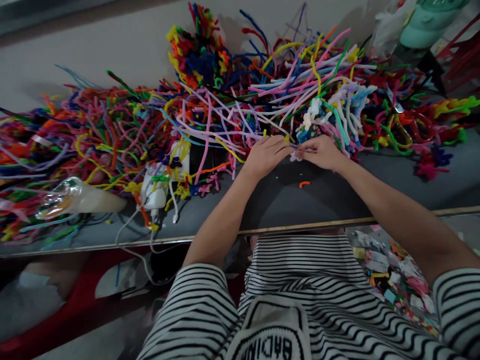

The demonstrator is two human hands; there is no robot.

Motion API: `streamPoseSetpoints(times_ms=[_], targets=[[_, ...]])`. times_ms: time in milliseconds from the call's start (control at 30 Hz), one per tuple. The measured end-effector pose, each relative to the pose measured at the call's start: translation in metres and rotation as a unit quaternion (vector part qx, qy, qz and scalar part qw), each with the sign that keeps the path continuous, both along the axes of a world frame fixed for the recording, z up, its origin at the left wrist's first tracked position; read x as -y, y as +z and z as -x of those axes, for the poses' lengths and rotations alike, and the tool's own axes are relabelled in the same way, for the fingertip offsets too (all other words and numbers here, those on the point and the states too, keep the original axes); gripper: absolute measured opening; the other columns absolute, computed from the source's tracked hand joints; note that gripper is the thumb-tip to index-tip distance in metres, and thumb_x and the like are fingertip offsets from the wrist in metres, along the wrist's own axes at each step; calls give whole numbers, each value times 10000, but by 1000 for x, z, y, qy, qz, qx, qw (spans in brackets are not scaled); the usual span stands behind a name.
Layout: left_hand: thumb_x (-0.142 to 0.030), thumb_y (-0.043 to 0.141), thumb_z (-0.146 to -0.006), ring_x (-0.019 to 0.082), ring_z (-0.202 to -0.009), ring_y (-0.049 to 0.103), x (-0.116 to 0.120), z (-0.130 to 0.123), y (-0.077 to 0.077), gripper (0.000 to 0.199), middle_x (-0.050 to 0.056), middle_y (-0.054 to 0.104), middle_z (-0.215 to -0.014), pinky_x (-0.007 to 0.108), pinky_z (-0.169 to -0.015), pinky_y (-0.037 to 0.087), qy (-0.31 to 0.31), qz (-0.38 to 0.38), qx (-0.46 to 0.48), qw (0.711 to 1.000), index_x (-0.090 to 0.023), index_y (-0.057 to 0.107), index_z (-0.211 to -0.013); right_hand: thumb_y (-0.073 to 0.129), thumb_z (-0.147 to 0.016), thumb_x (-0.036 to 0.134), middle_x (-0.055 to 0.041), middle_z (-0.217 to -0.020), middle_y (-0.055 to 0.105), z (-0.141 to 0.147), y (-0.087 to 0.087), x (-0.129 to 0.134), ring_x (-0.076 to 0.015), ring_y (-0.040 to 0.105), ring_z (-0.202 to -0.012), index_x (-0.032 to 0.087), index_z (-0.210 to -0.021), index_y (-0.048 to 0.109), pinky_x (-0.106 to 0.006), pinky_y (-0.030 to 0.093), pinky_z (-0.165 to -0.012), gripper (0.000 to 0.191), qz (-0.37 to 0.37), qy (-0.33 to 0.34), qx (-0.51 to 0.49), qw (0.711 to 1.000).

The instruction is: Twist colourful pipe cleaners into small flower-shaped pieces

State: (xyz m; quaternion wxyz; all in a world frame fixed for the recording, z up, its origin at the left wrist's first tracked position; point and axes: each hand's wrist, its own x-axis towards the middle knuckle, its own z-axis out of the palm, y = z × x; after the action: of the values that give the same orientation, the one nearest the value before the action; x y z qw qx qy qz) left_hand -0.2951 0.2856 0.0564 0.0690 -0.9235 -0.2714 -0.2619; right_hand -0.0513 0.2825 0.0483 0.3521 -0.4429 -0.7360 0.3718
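Note:
My left hand (pixel 267 154) and my right hand (pixel 321 152) meet over the grey table (pixel 277 200), fingertips pinched close together. Between them is a small pale lilac pipe cleaner piece (pixel 295 156), partly covered by my fingers. Just behind my hands lies a loose heap of lilac and pink pipe cleaners (pixel 210 131). Close to my right hand stands a bunch of white, blue and green bent pipe cleaners (pixel 347 112). On the tabletop below my hands rests a short orange pipe cleaner scrap (pixel 304 184).
Scissors with red and yellow handles (pixel 419 127) lie to the right. A white charger with cables (pixel 154 187) and a glue bottle in clear plastic (pixel 99 199) are on the left. A mint-green object (pixel 427 22) stands at the back right. Scraps (pixel 397 280) litter the floor.

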Motion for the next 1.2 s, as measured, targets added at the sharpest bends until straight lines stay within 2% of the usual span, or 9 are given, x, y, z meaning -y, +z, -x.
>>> streamPoseSetpoints(times_ms=[200,333,467,533,667,800,900,967,1200], targets=[[-295,443,-1095,239,-1205,661,-1,-2,-1,302,104,781,-1106,397,-962,494,-2,-5,0,1000,-200,727,-1137,811,-798,525,-30,-647,682,3,4,4,-114,534,-579,146,-846,832,-259,379,-561,383,19,11,9,1000],[-353,456,-1071,279,-1168,657,4,-10,-4,324,136,760,-1053,444,-978,494,32,19,40,998,-174,726,-1064,755,-850,520,-14,-603,616,5,10,13,-116,505,-572,129,-837,805,-274,349,-575,394,-71,-8,49,996],[-392,540,-1022,248,-983,665,9,-24,-9,305,102,732,-880,403,-911,508,87,114,173,974,-169,722,-920,672,-908,407,-3,-558,571,12,15,24,-144,526,-570,153,-874,794,-292,373,-625,284,-180,-63,111,975],[-436,580,-1000,209,-867,658,9,-30,-12,333,76,727,-823,362,-846,514,96,216,250,939,-169,725,-862,650,-907,376,-18,-580,598,15,16,27,-160,549,-592,161,-876,793,-299,381,-642,260,-208,-89,130,965],[-582,710,-904,154,-782,663,5,-33,-16,421,43,748,-804,308,-816,529,28,420,384,822,-172,754,-822,652,-895,382,-10,-575,582,12,17,27,-144,509,-575,161,-852,793,-296,360,-625,266,-196,-86,102,972],[-644,831,-777,130,-766,666,5,-33,-17,464,23,753,-788,283,-818,535,-23,497,439,748,-184,777,-797,694,-881,455,41,-498,442,3,17,19,-93,350,-507,147,-803,786,-288,273,-567,330,-110,-18,16,994],[-650,861,-740,113,-732,652,7,-35,-20,472,11,749,-782,273,-796,533,-24,522,468,712,-191,783,-814,747,-853,529,22,-531,519,1,16,16,-83,336,-509,142,-812,788,-287,245,-542,391,-28,14,-26,999],[-658,858,-739,110,-704,637,7,-36,-23,482,12,740,-753,274,-774,530,-20,523,462,716,-187,777,-805,781,-825,564,7,-548,557,2,15,15,-83,358,-513,145,-791,781,-282,244,-529,421,2,18,-28,999],[-706,740,-833,155,-800,691,-3,-36,-31,535,65,775,-855,305,-800,555,-2,452,409,792,-181,769,-931,807,-797,532,24,-539,564,0,14,7,-51,332,-454,141,-805,772,-261,202,-464,393,97,41,-80,991]])
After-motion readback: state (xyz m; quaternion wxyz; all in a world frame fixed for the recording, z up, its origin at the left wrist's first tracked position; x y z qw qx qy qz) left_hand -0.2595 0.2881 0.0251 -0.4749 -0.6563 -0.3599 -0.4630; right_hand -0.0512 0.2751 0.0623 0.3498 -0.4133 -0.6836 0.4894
